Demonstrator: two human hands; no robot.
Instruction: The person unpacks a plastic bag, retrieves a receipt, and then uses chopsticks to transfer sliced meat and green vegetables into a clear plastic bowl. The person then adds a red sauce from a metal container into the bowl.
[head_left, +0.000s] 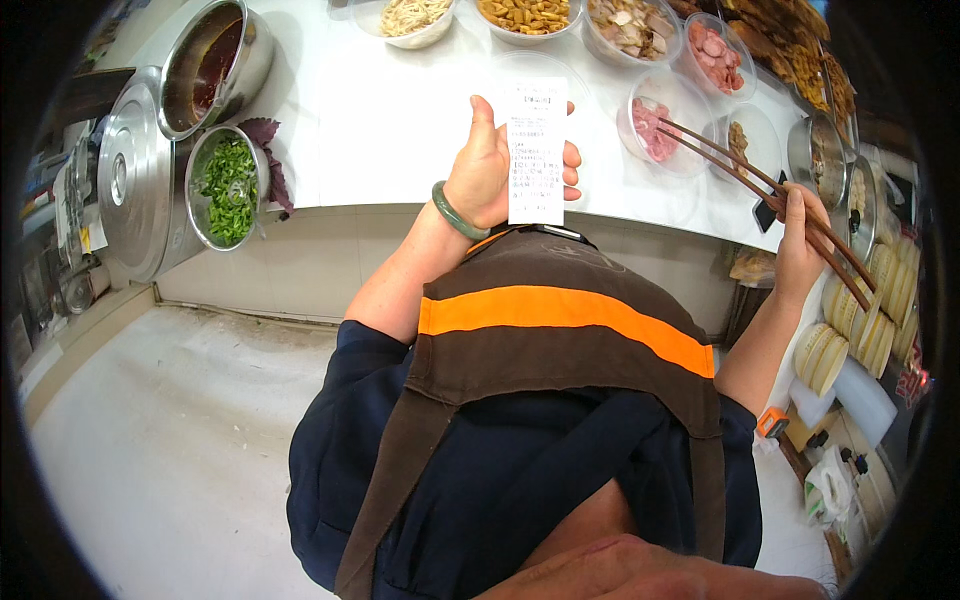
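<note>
My left hand (480, 169), a green bangle (456, 213) at its wrist, holds a printed paper slip (536, 150) upright in the palm, above the front of the white counter (420, 135). On the right, my right hand (801, 240) grips a pair of long wooden chopsticks (739, 161). Their tips reach into a clear plastic bowl with pink sliced meat (652, 131). Beside it stand a bowl of brown pieces (739, 142) and a bowl of sliced pink sausage or meat (716, 56).
Along the back are bowls of pale shreds (412, 15), brown pieces (525, 15) and sliced meat (630, 30). At left stand a steel bowl of dark liquid (214, 71), a bowl of chopped greens (229, 187) and a round metal lid (124, 176). Stacked containers (821, 356) are at right.
</note>
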